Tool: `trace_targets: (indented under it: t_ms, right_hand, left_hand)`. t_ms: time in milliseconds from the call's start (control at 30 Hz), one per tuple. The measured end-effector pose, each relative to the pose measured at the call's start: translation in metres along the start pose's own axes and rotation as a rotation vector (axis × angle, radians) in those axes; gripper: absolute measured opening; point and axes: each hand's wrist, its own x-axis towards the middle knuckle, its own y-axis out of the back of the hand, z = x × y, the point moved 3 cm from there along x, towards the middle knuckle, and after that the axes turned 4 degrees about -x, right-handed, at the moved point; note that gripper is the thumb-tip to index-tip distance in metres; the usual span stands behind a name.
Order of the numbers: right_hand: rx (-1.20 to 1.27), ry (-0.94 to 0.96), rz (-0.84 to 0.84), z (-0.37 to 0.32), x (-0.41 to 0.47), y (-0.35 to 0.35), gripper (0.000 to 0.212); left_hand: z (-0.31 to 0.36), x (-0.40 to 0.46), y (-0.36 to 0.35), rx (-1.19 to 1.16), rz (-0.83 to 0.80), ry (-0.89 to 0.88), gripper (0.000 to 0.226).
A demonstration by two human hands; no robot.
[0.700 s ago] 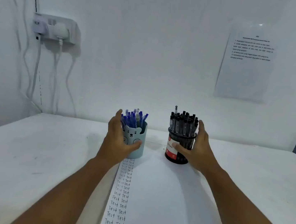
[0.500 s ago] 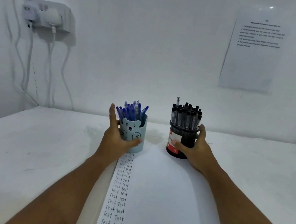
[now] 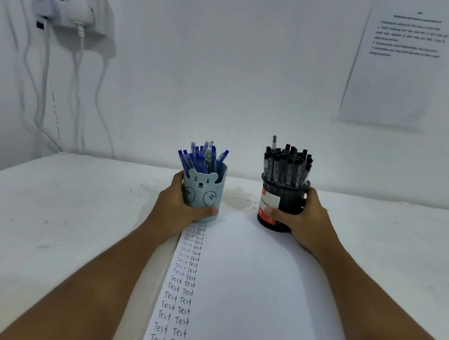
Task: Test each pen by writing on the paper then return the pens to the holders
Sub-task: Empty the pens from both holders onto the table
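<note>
A light-blue bear-faced holder (image 3: 205,193) full of blue pens (image 3: 201,157) stands at the far end of the paper (image 3: 252,293). My left hand (image 3: 177,206) grips it from the left, thumb across its lower front. A black mesh holder (image 3: 284,203) packed with black pens (image 3: 287,165) stands to the right. My right hand (image 3: 304,218) grips that one from its right side, thumb on the red-and-white label. Two columns of handwritten "Test" run down the paper's left edge.
The white table (image 3: 54,218) meets a white wall just behind the holders. A socket block with chargers and hanging cables (image 3: 73,7) is on the wall at the left. A printed notice sheet (image 3: 396,67) hangs on the wall at the right.
Both hands have closed round their holders: the fingers that were raised beside the rims now wrap the sides. The camera view has shifted a little.
</note>
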Motion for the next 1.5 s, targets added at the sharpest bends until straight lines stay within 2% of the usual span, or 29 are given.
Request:
trace_targets:
  t_ms: [133,233,367,567,767,1000,1200,1367,1500]
  right_hand:
    - [0.022,0.023,0.071,-0.002,-0.001,0.007,0.089]
    - [0.025,0.017,0.105,-0.003,-0.004,0.009,0.086]
    - [0.025,-0.001,0.147,-0.003,-0.006,0.013,0.083]
    - [0.012,-0.037,0.163,-0.002,-0.008,0.014,0.083]
    - [0.018,-0.056,0.161,-0.002,-0.008,0.014,0.085]
    - [0.015,-0.057,0.155,-0.004,-0.008,0.011,0.084]
    - [0.015,-0.043,0.129,-0.010,-0.008,0.005,0.085]
    - [-0.002,-0.014,0.113,-0.013,-0.009,0.001,0.085]
    - [-0.012,0.007,0.101,-0.017,-0.011,-0.001,0.086]
  left_hand:
    - [-0.001,0.002,0.013,0.054,0.123,-0.116,0.077]
    - [-0.004,0.008,0.025,0.211,0.203,-0.202,0.085]
    - [-0.002,0.010,0.030,0.463,0.246,-0.314,0.090]
    - [0.001,0.008,0.031,0.751,0.273,-0.513,0.085]
    - [0.003,0.005,0.029,0.936,0.201,-0.547,0.085]
    - [0.007,0.005,0.030,1.062,0.218,-0.608,0.083]
    - [0.012,0.002,0.035,1.214,0.217,-0.716,0.063]
    - [0.012,0.002,0.045,1.351,0.215,-0.741,0.072]
    - [0.011,0.001,0.053,1.433,0.211,-0.712,0.071]
